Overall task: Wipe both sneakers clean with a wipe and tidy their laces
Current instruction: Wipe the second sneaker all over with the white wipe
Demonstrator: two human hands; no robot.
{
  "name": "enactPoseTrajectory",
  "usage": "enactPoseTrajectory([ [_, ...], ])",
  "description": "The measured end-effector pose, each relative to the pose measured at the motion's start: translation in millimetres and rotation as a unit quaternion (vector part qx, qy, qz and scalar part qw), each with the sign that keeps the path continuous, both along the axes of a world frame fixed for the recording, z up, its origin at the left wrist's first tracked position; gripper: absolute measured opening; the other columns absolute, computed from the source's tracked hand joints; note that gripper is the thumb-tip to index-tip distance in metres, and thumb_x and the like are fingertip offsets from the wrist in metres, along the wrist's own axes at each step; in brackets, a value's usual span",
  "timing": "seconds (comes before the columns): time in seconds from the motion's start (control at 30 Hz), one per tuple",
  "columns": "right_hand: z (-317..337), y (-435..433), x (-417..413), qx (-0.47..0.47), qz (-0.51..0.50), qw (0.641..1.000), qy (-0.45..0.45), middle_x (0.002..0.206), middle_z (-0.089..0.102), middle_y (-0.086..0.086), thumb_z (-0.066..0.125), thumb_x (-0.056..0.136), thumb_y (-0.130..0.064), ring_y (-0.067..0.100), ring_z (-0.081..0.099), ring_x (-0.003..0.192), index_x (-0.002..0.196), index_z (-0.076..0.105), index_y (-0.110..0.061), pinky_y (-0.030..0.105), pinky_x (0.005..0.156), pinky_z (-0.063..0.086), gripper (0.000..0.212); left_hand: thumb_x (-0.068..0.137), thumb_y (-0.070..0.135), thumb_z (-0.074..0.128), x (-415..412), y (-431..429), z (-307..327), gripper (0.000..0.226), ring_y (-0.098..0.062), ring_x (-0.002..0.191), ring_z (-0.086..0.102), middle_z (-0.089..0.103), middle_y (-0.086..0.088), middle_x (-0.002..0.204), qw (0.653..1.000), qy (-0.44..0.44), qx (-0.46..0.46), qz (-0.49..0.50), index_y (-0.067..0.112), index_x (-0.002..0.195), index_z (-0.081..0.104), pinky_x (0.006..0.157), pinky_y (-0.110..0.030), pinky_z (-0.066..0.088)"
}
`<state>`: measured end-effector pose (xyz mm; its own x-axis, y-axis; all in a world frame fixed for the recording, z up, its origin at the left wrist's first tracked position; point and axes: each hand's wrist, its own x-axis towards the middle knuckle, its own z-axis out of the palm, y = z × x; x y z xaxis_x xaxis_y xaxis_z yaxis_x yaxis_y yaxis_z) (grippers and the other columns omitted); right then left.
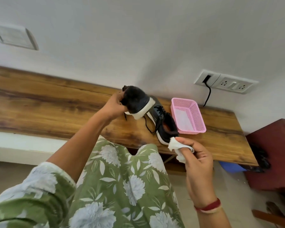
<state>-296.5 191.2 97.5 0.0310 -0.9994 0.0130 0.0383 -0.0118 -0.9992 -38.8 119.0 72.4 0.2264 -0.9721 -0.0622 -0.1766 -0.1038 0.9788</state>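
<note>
– Starting with the bench (56, 102): what is laid where?
– A pink basket (202, 127) is set near the wall. One sneaker (163, 124) is stood on the wood just beside it. The other sneaker (136, 101) is lifted clear, gripped at its collar by the left hand (117, 104).
– And the right hand (197, 162)?
– A wipe (176, 145) is pinched in it, bunched over the fingers, well apart from the lifted shoe.
– How is the wiping best done?
– The shoe should be held steady and its white sole edge stroked firmly with a clean fold. The loose laces (148, 127) are best left until afterwards.
</note>
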Motion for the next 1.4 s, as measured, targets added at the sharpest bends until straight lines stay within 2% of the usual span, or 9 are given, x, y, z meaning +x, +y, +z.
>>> enactPoseTrajectory([
  [0.33, -49.6, 25.8, 12.3, 0.086, -0.007, 0.993, 0.077, 0.085, 0.073, -0.001, 0.059, 0.082, 0.005, 0.012, 0.066, 0.084, 0.082, 0.074, -0.012, 0.025, 0.077, 0.054, 0.023, 0.067, -0.013, 0.049, -53.1, 109.9, -89.1, 0.049, -0.011, 0.098, 0.059, 0.065, 0.000, 0.098, 0.997, 0.002, 0.032, 0.073, 0.016, 0.103, 0.063, 0.093, -0.032, 0.048],
  [0.47, -76.9, 1.1, 18.2, 0.076, -0.004, 0.985, 0.155, 0.087, 0.071, -0.003, 0.058, 0.081, 0.004, 0.011, 0.064, 0.084, 0.078, 0.072, -0.021, 0.017, 0.075, 0.049, 0.029, 0.057, 0.008, 0.046, -59.1, 119.4, -98.7, 0.039, -0.022, 0.089, 0.057, 0.062, -0.004, 0.086, 0.986, -0.162, -0.018, -0.014, 0.012, 0.091, 0.065, 0.075, -0.033, 0.047],
  [0.53, -88.3, -10.2, 19.0, 0.066, 0.012, 0.976, 0.208, 0.087, 0.070, -0.002, 0.056, 0.081, 0.005, 0.009, 0.062, 0.082, 0.081, 0.072, -0.021, 0.010, 0.069, 0.046, 0.030, 0.057, 0.014, 0.049, -64.6, 124.1, -91.3, 0.015, -0.021, 0.074, 0.050, 0.050, 0.003, 0.072, 0.977, -0.205, -0.030, -0.051, 0.020, 0.071, 0.052, 0.064, -0.026, 0.037],
  [0.63, -98.5, -24.9, 22.3, 0.059, 0.056, 0.960, 0.267, 0.088, 0.069, -0.001, 0.052, 0.080, 0.004, 0.012, 0.062, 0.086, 0.084, 0.072, -0.017, 0.014, 0.071, 0.045, 0.029, 0.064, 0.034, 0.055, -66.4, 133.9, -90.1, 0.018, -0.018, 0.073, 0.045, 0.045, 0.004, 0.072, 0.970, -0.226, -0.068, -0.052, 0.034, 0.071, 0.039, 0.063, -0.025, 0.029],
  [0.8, -101.3, -27.1, 24.2, 0.081, 0.160, 0.920, 0.349, 0.104, 0.068, 0.005, 0.052, 0.082, -0.002, 0.016, 0.060, 0.099, 0.101, 0.072, -0.008, 0.026, 0.087, 0.046, 0.028, 0.075, 0.052, 0.067, -67.8, 143.6, -95.6, 0.039, -0.012, 0.082, 0.049, 0.054, 0.003, 0.089, 0.964, -0.265, -0.034, 0.008, 0.018, 0.092, 0.059, 0.074, -0.027, 0.039],
  [0.9, -101.8, -18.8, 29.5, 0.100, 0.215, 0.908, 0.345, 0.107, 0.066, 0.007, 0.061, 0.085, -0.012, 0.016, 0.059, 0.102, 0.110, 0.068, -0.006, 0.026, 0.087, 0.046, 0.026, 0.082, 0.046, 0.066, -68.0, 145.7, -93.4, 0.031, -0.016, 0.084, 0.058, 0.063, 0.008, 0.088, 0.964, -0.262, -0.045, 0.020, 0.019, 0.098, 0.064, 0.103, -0.041, 0.036],
  [1.07, -101.5, -8.3, 34.8, 0.037, 0.140, 0.943, 0.298, 0.099, 0.070, 0.004, 0.061, 0.086, -0.006, 0.016, 0.063, 0.095, 0.100, 0.072, -0.008, 0.033, 0.092, 0.049, 0.018, 0.088, 0.041, 0.061, -73.5, 145.3, -93.4, 0.028, -0.019, 0.064, 0.057, 0.062, 0.001, 0.071, 0.961, -0.261, -0.038, 0.076, 0.015, 0.095, 0.062, 0.058, -0.033, 0.046],
  [1.27, -103.7, 32.3, 34.1, -0.047, 0.046, 0.943, 0.326, 0.103, 0.068, 0.006, 0.058, 0.085, 0.000, 0.013, 0.059, 0.096, 0.103, 0.071, -0.008, 0.012, 0.084, 0.038, 0.023, 0.090, 0.043, 0.057, -77.0, 140.8, -95.4, 0.031, -0.022, 0.056, 0.056, 0.060, -0.004, 0.063, 0.945, -0.316, -0.031, 0.085, 0.012, 0.093, 0.058, 0.051, -0.033, 0.042],
  [1.4, -114.0, 56.0, 32.4, -0.112, 0.010, 0.934, 0.339, 0.097, 0.067, 0.009, 0.059, 0.082, 0.005, 0.021, 0.062, 0.091, 0.098, 0.072, -0.005, 0.020, 0.083, 0.044, 0.023, 0.091, 0.043, 0.057, -81.5, 137.6, -97.1, 0.032, -0.024, 0.052, 0.052, 0.051, 0.001, 0.056, 0.935, -0.345, -0.031, 0.073, 0.011, 0.091, 0.057, 0.047, -0.032, 0.037],
])
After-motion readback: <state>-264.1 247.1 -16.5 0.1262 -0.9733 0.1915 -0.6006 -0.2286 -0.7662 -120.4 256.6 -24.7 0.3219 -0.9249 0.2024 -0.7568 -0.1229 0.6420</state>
